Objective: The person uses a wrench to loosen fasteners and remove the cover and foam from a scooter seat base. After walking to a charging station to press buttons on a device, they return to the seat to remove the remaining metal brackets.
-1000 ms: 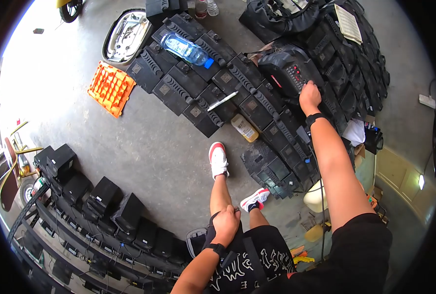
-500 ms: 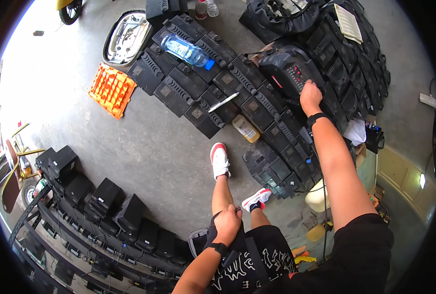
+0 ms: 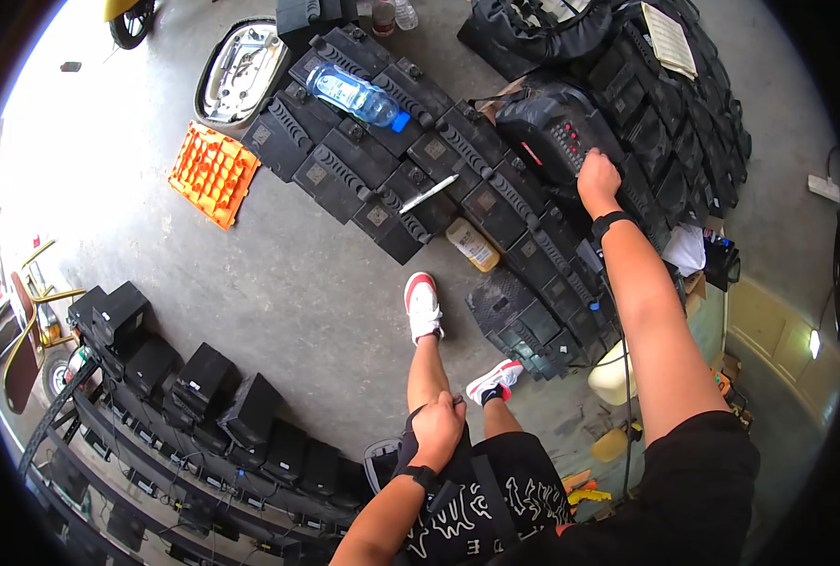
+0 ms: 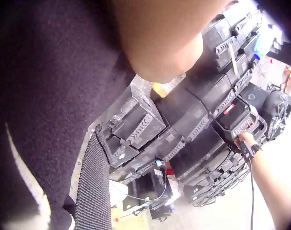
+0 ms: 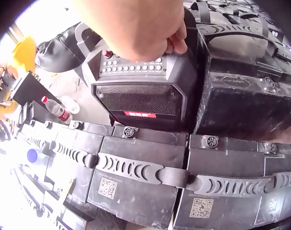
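My right hand (image 3: pixel 599 184) is at the control panel (image 5: pixel 131 67) of a black portable speaker (image 3: pixel 544 123), its fingers bent close over the panel's end. In the right wrist view the fingers (image 5: pixel 176 42) are curled at the top edge, near the buttons; what lies under the fingertips is hidden, and I cannot tell whether they pinch a knob. The speaker's mesh front bears a red label (image 5: pixel 139 114). My left hand (image 3: pixel 437 434) rests over a knee on the black shorts (image 3: pixel 509 481), away from the speaker.
Black battery cases (image 3: pixel 349 162) with ribbed handles surround the speaker. On them lie a blue-capped water bottle (image 3: pixel 354 94) and a white pen (image 3: pixel 429 194). A yellowish bottle (image 3: pixel 473 245) stands beside them. An orange grid tray (image 3: pixel 214 174) is on the floor; a rack (image 3: pixel 170 476) of black boxes stands at lower left.
The head view shifts slightly. My right hand stays at the speaker's panel and my left hand stays on the knee, with no other visible change.
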A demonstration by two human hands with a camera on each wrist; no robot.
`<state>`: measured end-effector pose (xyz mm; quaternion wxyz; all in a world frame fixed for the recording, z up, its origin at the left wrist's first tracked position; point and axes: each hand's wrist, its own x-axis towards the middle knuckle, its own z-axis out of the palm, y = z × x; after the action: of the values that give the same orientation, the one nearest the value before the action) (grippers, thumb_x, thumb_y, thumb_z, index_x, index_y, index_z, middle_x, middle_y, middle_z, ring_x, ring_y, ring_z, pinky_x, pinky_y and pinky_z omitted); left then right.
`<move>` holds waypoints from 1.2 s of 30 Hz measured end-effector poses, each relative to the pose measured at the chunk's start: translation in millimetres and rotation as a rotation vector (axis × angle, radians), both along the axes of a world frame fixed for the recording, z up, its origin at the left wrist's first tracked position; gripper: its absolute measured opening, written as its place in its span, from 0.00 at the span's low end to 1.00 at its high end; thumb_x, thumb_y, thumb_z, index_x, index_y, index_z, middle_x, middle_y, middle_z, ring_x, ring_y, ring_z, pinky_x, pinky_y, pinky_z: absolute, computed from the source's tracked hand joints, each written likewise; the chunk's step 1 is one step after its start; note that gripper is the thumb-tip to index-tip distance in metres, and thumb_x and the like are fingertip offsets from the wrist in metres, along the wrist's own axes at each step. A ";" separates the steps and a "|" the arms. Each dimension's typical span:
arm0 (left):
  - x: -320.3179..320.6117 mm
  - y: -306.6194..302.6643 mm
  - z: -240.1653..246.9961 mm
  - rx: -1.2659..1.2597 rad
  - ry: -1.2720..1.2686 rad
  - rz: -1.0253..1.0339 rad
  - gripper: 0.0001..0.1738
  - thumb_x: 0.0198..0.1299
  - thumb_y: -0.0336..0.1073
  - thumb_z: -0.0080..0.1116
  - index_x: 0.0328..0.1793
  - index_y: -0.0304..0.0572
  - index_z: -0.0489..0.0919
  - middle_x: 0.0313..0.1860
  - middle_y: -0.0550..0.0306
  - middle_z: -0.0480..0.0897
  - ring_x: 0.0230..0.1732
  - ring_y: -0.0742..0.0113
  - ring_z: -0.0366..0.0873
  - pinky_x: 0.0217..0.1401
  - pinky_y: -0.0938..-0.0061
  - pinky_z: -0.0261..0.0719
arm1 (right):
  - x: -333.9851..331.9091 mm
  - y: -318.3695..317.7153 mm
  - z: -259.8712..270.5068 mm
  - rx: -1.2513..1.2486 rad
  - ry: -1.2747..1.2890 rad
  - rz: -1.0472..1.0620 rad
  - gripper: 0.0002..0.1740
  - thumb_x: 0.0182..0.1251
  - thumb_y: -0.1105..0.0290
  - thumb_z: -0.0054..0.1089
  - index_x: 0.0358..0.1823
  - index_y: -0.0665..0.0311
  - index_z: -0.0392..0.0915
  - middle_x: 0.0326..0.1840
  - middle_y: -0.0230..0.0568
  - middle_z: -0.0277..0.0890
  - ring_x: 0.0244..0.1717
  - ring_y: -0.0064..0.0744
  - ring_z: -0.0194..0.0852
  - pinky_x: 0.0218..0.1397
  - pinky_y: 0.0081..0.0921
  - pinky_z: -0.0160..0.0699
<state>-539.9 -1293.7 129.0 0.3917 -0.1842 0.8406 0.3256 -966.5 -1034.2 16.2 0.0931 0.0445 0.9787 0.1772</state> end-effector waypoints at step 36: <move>-5.4 -125.2 63.1 -0.283 -0.093 -0.581 0.24 0.59 0.51 0.53 0.39 0.34 0.83 0.40 0.39 0.85 0.43 0.42 0.82 0.48 0.56 0.80 | 669.0 214.0 375.5 -1.027 -0.233 -1.016 0.18 0.66 0.54 0.58 0.40 0.62 0.83 0.23 0.50 0.77 0.26 0.32 0.75 0.35 0.32 0.74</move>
<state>-545.4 -1418.9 192.2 0.4768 -0.0038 0.8761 0.0715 -297.5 -820.2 391.6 0.2765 0.4244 0.7808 -0.3656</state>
